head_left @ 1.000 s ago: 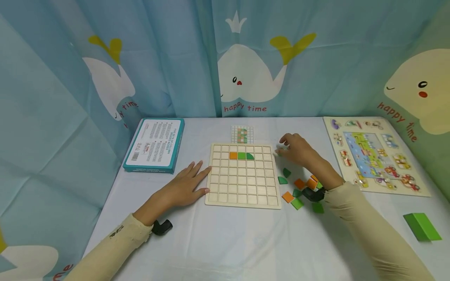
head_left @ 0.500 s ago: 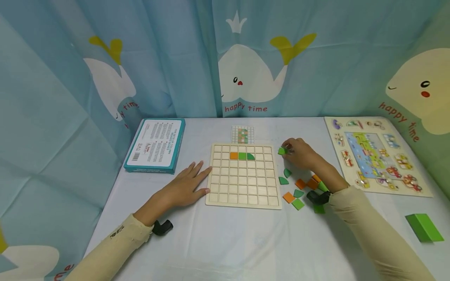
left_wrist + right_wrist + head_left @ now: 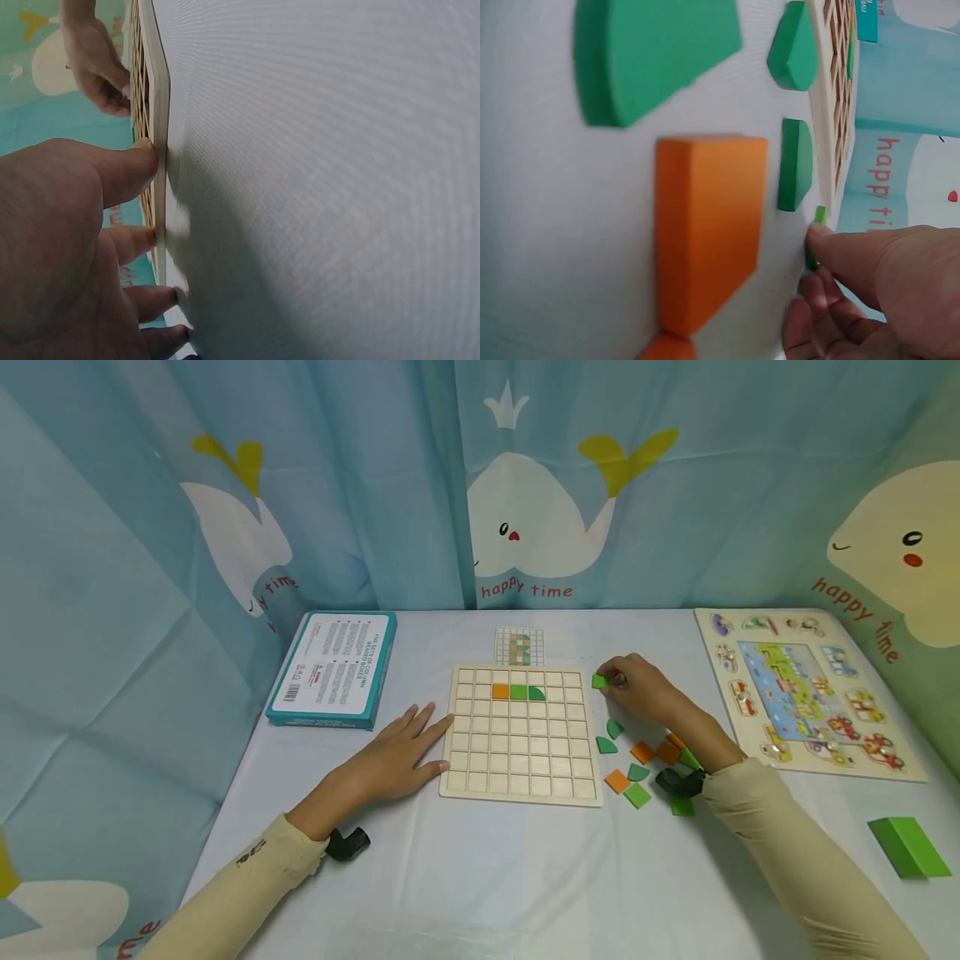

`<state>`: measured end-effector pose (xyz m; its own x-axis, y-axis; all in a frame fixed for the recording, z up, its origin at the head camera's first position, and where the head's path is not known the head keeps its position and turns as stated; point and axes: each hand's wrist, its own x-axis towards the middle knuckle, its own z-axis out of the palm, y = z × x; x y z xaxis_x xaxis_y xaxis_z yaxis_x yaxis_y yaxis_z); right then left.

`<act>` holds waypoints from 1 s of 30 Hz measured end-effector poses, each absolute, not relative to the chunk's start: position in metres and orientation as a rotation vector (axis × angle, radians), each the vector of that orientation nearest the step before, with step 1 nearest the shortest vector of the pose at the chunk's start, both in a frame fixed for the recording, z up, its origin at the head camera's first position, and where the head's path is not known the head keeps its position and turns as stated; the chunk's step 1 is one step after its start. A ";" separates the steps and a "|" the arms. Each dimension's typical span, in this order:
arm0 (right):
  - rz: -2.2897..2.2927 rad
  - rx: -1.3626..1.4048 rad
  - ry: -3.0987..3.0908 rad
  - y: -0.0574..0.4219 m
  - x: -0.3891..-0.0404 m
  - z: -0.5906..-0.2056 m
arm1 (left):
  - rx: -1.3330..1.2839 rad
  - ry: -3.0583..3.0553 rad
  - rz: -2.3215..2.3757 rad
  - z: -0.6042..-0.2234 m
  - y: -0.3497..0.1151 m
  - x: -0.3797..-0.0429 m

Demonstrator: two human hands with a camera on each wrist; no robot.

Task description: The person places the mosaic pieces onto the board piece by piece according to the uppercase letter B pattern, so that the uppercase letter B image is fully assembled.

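Observation:
My left hand (image 3: 393, 758) rests with spread, straight fingers on the table, thumb and a fingertip touching the left edge of a wooden grid board (image 3: 525, 787). In the left wrist view, the thumb (image 3: 131, 169) presses against the board's rim. Beyond the board's right side, my right hand (image 3: 637, 687) pinches a light green square tile (image 3: 598, 681) between thumb and fingers. One row of the board holds an orange square (image 3: 500, 692), a green square (image 3: 518, 692) and a dark green quarter-circle (image 3: 536, 693), side by side.
Loose orange tiles (image 3: 617, 781), green squares (image 3: 637, 795) and quarter-circles (image 3: 607, 745) lie right of the board. A pattern card (image 3: 519, 646) sits behind it. A boxed set (image 3: 330, 668) is at left, a picture puzzle (image 3: 810, 693) and green block (image 3: 909, 847) at right.
My right hand has closed its fingers on the light green square tile, which now shows past the fingertips. The left hand and the tiles on the board stay put.

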<state>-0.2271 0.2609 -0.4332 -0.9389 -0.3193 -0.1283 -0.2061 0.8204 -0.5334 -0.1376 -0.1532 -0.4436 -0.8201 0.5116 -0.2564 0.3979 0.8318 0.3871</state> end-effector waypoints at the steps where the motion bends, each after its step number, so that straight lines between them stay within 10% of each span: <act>1: -0.787 -0.412 2.797 0.261 -0.227 -0.434 | 0.685 2.662 0.450 -0.444 -0.153 -0.138; 30: -0.940 -0.713 2.675 0.152 -0.205 -0.434 | 0.695 2.657 0.437 -0.447 -0.154 -0.140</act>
<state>-0.2048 0.1520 -0.4337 -0.8587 -0.5106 -0.0429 -0.3716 0.6783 -0.6339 -0.1401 -0.1543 -0.4469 -0.8147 0.5178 -0.2610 0.4069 0.8312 0.3790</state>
